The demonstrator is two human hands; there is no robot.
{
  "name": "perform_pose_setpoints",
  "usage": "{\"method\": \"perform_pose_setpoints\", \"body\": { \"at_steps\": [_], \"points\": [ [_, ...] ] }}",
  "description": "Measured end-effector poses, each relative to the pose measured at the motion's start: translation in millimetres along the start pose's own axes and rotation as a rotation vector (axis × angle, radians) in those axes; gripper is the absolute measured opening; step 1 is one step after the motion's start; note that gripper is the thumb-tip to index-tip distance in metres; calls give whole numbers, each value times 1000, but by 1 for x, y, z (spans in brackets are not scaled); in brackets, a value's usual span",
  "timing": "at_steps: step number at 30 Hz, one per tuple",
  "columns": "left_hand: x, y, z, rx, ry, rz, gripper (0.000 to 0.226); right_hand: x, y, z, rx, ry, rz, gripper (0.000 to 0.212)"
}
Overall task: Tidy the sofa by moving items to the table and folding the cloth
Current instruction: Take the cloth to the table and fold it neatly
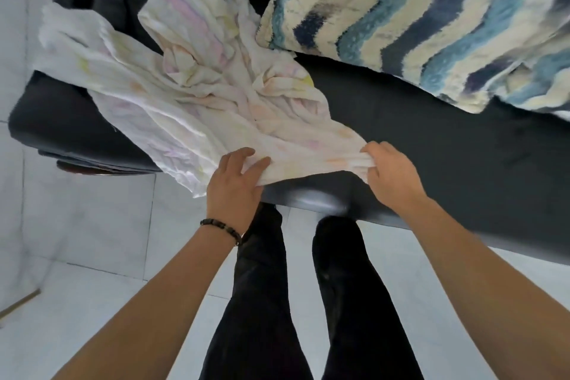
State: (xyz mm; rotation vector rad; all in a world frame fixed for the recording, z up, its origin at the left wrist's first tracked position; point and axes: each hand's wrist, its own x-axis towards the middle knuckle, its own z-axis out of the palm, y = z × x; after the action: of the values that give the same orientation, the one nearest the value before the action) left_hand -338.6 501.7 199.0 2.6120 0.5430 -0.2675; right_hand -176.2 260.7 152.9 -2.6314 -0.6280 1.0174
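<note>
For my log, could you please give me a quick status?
Left hand and right hand grip cloth edge. Cloth crumpled on sofa. Striped cushion beside it.

I get a bright, even picture, though I can't tell where the light comes from. Shadows are soft, mostly faint grey ones in the folds of the cloth, whose far left end nearly burns out to plain white. The pale floor tiles look slightly washed out. The black sofa swallows detail, apart from one hazy patch of glare on its front edge. The wide lens bows that edge and stretches the forearms toward the bottom corners. Everything looks a touch soft.
</note>
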Motion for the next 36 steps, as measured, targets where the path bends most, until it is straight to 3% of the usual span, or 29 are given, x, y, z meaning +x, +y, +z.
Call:
{"method": "perform_pose_setpoints", "body": {
  "at_steps": [4, 6, 8, 10, 13, 17, 21, 23, 27, 30, 31, 33, 36],
  "points": [
    [-14, 51, -36, -53, 3, -103, 39, -66, 4, -33, -11, -112, 39, 22],
    [-27, 73, -59, -86, 38, -129, 32, -95, -5, -53, -33, -227, 98, 43],
    [-43, 93, -84, -104, 70, -127, 29, -120, -18, -73, -37, -272, 115, 49],
    [-59, 112, -112, -94, 74, -116, 26, -137, -33, -93, 30, -265, 100, 35],
    [-76, 131, -160, -59, 150, -61, 17, -148, -58, -137, 310, -258, 78, 17],
    [-87, 139, -233, -50, 347, 20, 16, -166, -102, -235, 653, 12, -53, 24],
    [-80, 154, -308, -27, 549, 221, 48, -213, -152, -327, 667, 324, -274, 21],
    [-73, 162, -344, -26, 684, 336, 49, -245, -177, -360, 666, 526, -363, 26],
    [-69, 165, -399, -187, 906, 472, 34, -310, -214, -384, 712, 878, -472, 24],
    [-73, 153, -403, -335, 896, 424, 29, -328, -221, -351, 553, 966, -397, 8],
    [-77, 143, -398, -361, 847, 386, 29, -331, -219, -327, 417, 949, -281, 15],
    [-87, 117, -377, -419, 701, 333, 23, -331, -201, -271, 175, 718, 10, 28],
    [-109, 83, -329, -547, 363, 351, 21, -341, -175, -175, 201, 320, 302, 34]
  ]
}}
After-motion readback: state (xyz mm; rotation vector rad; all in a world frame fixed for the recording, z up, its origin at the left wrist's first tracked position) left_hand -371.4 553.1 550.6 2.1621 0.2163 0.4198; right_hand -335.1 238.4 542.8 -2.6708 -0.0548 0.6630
